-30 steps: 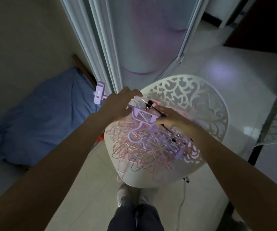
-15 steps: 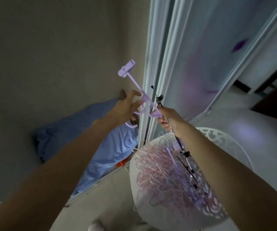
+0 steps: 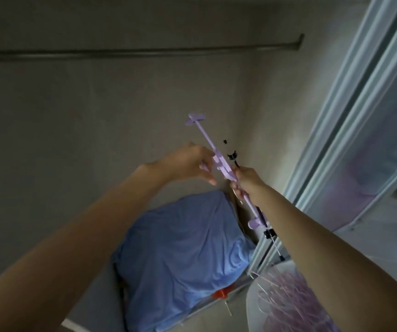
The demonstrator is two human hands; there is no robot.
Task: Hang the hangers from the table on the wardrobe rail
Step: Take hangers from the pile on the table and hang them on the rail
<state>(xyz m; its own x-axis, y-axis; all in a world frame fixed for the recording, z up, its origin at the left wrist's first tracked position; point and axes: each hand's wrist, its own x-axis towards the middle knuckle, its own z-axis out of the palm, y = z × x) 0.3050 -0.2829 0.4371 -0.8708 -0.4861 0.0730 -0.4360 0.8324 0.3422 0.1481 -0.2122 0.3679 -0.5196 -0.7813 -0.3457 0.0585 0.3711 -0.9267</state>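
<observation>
Dim grey wardrobe wall fills most of the frame, with the wardrobe rail (image 3: 140,52) running as a dark horizontal bar across the upper left and ending at a bracket toward the upper middle. Low in the centre lies a heap of blue cloth (image 3: 180,257), with a small orange object (image 3: 221,294) at its lower edge.

Left of centre, the left hand (image 3: 188,164) reaches up from the lower left, its fingers curled round the middle of a lilac clip hanger (image 3: 221,161), which slants from a flat clip near the upper centre down to another clip at the lower right. Just right of it, the right hand (image 3: 243,180) grips the same lilac bar, and also holds a thin wire hanger with black clips (image 3: 270,233) lying alongside it. Both hangers are held well below the rail.

Pale sliding door frames (image 3: 360,116) slant down the right side. At the lower right corner, a white table (image 3: 252,305) shows, bearing a pile of pink and lilac hangers (image 3: 288,300).
</observation>
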